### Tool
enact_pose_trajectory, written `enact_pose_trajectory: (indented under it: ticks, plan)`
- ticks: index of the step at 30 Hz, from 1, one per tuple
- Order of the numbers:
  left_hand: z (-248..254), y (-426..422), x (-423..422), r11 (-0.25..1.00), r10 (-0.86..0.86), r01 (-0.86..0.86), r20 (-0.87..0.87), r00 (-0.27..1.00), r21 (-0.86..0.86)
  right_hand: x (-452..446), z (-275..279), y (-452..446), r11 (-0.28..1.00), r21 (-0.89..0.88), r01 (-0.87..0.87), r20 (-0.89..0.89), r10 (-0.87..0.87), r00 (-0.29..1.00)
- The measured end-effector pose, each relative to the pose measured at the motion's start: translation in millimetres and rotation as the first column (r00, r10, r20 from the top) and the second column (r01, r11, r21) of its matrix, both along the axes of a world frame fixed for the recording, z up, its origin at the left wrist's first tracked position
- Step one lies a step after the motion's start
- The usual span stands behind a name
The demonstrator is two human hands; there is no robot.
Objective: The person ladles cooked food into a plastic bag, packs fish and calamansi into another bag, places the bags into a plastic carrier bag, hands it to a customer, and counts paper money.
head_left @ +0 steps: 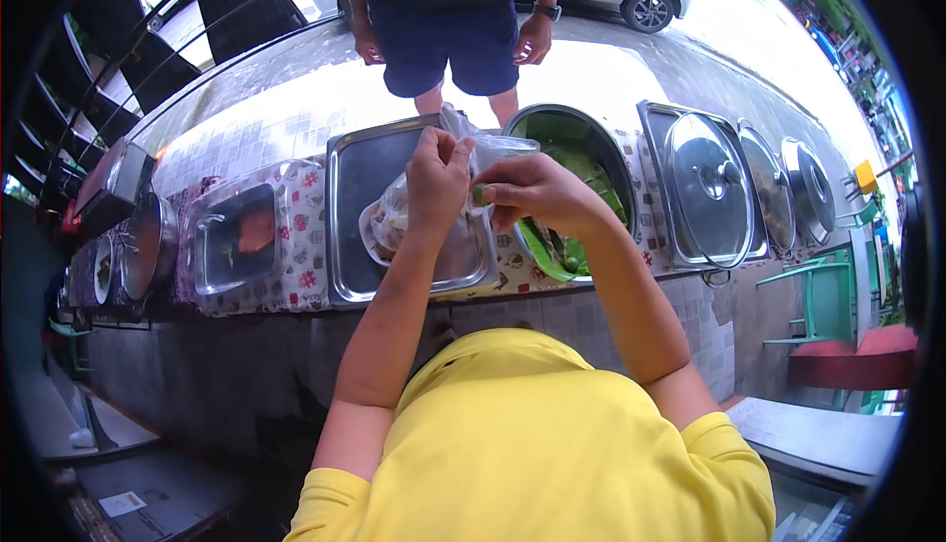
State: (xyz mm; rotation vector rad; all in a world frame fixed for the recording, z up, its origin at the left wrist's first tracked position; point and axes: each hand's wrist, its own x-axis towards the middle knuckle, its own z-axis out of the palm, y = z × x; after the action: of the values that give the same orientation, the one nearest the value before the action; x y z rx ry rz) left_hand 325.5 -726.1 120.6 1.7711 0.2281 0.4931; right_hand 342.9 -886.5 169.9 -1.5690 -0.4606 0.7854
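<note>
My left hand (438, 175) is closed, pinching a thin clear plastic bag (505, 146) that spreads out to the right of its fingers. Between the fingertips of my right hand (542, 192) is a small green lime (480, 194), held close beside the bag's opening. Both hands are above a rectangular steel tray (360, 172). In that tray, partly behind my left wrist, sits a white bowl (371, 238) with a filled plastic bag (394, 209) in it. Below my right hand, an oval pan (618, 158) is lined with banana leaf (537, 241) and holds several small green fruits.
Further left stand a steel tray with orange food (236, 246) and a round pot (148, 246). To the right are glass-lidded trays (705, 187). A person in dark shorts (448, 44) stands across the counter. Green chairs (823, 296) are at the right.
</note>
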Motion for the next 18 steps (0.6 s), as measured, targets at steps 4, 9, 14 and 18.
enact_pose_trajectory:
  ticks: [4,9,14,18]
  plan:
    - [1,2,10,0.998,-0.026,0.020,0.090,0.996,0.065,41,-48,34,0.964,-0.032,0.264,-0.095,-0.266,0.959]
    - [21,19,31,0.993,0.001,-0.029,0.242,0.970,0.113,66,-10,62,0.929,-0.310,0.205,0.396,-0.070,0.915]
    - [80,54,41,0.986,0.064,-0.090,0.184,0.981,0.137,62,49,42,0.750,-0.661,0.039,0.521,0.421,0.743]
    - [112,53,32,0.992,-0.051,0.035,0.127,0.991,0.124,44,58,40,0.928,-0.296,0.224,0.832,0.136,0.538]
